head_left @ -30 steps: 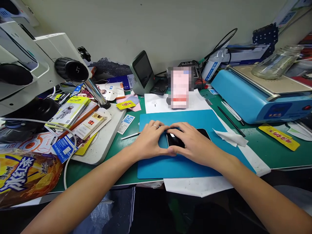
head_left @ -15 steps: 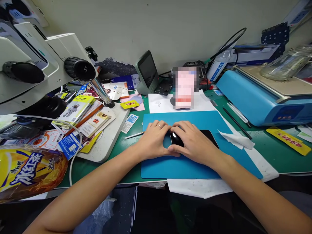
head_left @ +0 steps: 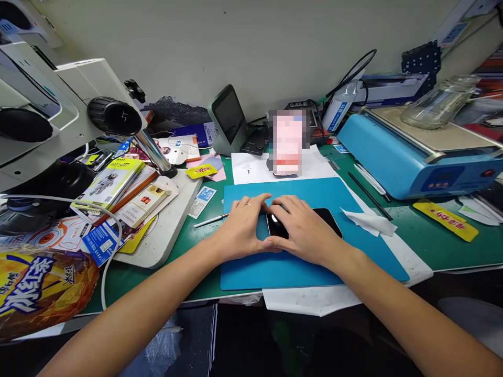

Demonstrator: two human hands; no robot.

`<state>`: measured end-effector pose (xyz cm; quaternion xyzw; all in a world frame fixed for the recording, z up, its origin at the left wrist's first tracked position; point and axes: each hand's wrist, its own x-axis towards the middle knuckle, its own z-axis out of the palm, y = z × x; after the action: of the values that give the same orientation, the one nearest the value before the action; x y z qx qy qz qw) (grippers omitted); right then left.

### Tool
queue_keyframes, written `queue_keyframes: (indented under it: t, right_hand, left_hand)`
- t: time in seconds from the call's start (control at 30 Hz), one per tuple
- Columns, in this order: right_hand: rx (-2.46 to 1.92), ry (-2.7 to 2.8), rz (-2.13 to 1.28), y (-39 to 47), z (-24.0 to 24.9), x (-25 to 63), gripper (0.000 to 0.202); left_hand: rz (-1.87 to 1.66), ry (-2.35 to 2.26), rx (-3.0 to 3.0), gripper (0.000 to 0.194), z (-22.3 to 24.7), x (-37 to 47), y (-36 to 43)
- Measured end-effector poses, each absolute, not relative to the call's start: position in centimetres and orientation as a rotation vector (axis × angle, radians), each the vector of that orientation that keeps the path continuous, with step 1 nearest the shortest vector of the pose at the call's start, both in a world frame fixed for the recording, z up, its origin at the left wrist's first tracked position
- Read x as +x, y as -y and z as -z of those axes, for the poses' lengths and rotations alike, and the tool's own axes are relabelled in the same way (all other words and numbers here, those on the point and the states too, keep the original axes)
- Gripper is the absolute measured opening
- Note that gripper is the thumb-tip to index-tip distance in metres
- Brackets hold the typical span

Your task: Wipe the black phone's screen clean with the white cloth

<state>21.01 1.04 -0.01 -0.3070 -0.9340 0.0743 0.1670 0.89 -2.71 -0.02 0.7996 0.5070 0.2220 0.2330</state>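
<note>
A black-faced smartphone [head_left: 330,221] lies flat on the blue mat [head_left: 243,275], its middle covered by my right hand [head_left: 304,230]. That hand reaches across the phone, fingers bent over the far edge and thumb along the near one. At the phone's left end is my left hand [head_left: 240,230], wearing a ring, its thumb and forefinger spread in a wide curve. Both thumb tips meet or nearly meet in front of the phone. Mat shows between my left hand and the phone's end.
A microscope [head_left: 113,116] with a cluttered base stands left, behind a drink bottle [head_left: 43,288]. At the back are a small display device [head_left: 231,118] and a blurred pink-screened phone [head_left: 288,141]. A blue heating plate machine [head_left: 416,157] bears a glass jar [head_left: 440,107]; crumpled tissue [head_left: 369,222] lies right.
The view has shifted slightly, moving the scene left. My left hand's forefinger has lifted a little and the hand sits slightly farther from the phone. My right hand keeps its place on the phone.
</note>
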Motion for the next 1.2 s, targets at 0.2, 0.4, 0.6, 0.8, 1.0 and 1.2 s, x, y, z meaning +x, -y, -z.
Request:
queue_keyframes:
  t: [0.2,0.4,0.6,0.8,1.0,1.2]
  right_hand:
    - [-0.858,2.663,-0.203,-1.0,0.1,20.9,0.061]
    - [-0.860,2.677,-0.229,-0.9,0.0,20.6,0.067]
    - [-0.919,2.676,-0.275,-0.9,-0.2,20.1,0.078]
    - [-0.917,2.664,-0.301,-1.0,-0.2,20.1,0.081]
    - [-0.934,2.671,-0.328,-1.1,-0.1,20.1,0.085]
    - [-0.949,2.661,-0.368,-1.1,-0.2,19.9,0.084]
  left_hand:
    - [-0.613,-1.397,2.208,0.095,0.3,1.0,2.6]
    - [-0.612,-1.399,2.200,0.092,0.4,1.1,2.6]
    - [-0.653,-1.387,2.179,0.085,0.5,1.1,2.6]
    - [-0.652,-1.371,2.178,0.084,0.3,1.1,2.6]
    - [-0.650,-1.364,2.157,0.082,0.0,1.1,2.7]
    - [-0.640,-1.372,2.158,0.083,0.0,1.1,2.7]
